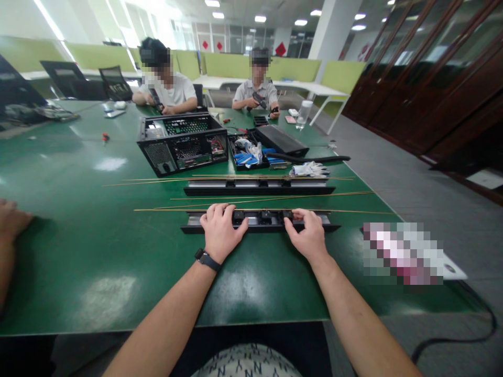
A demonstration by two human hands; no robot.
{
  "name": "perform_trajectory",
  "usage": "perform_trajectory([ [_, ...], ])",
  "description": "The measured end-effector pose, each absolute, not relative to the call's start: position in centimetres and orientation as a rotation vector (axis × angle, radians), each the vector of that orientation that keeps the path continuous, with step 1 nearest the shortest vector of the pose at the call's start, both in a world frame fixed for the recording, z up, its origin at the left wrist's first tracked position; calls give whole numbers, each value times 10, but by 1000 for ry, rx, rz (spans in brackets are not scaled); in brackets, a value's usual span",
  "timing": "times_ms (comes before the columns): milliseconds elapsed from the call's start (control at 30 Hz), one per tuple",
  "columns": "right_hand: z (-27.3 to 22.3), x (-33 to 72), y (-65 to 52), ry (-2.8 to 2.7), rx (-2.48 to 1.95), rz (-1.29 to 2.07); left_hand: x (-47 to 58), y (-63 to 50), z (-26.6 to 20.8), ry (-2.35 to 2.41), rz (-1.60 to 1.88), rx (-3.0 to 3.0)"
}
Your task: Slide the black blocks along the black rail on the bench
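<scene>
A long black channel rail [257,229] lies across the green table in front of me, a silvery strip and several black blocks inside it. My left hand [221,229] grips its left part, fingers bent over the far edge and thumb by a block. At the right part my right hand [308,231] closes on the rail, its thumb and forefinger at another black block [288,215]. A thin brass-coloured rod [353,211] runs along the far edge of the rail, passing at my fingertips. Whether my fingers also press on that rod is hidden.
A second black rail [259,191] lies beyond, with more thin rods around it. Farther back are an open computer case [183,144], a tray of gloves [249,153] and white gloves [309,169]. Two people sit opposite; another person's hand [13,220] rests at left.
</scene>
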State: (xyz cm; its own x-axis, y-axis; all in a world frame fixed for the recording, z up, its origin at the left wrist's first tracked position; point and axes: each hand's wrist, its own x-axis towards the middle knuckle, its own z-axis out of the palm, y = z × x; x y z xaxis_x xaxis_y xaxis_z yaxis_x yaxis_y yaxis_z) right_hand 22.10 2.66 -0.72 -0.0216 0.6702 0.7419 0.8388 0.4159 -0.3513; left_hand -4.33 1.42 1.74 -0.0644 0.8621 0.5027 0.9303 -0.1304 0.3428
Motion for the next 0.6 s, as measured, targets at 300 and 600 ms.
perform_trajectory([
  [300, -6, 232, 27, -1609, -1359, -266, -43, 13, 17, -2002, -946, -2069],
  [600, -4, 232, 27, -1585, -1370, -233, -43, 13, 18, -2002, -944, -2075],
])
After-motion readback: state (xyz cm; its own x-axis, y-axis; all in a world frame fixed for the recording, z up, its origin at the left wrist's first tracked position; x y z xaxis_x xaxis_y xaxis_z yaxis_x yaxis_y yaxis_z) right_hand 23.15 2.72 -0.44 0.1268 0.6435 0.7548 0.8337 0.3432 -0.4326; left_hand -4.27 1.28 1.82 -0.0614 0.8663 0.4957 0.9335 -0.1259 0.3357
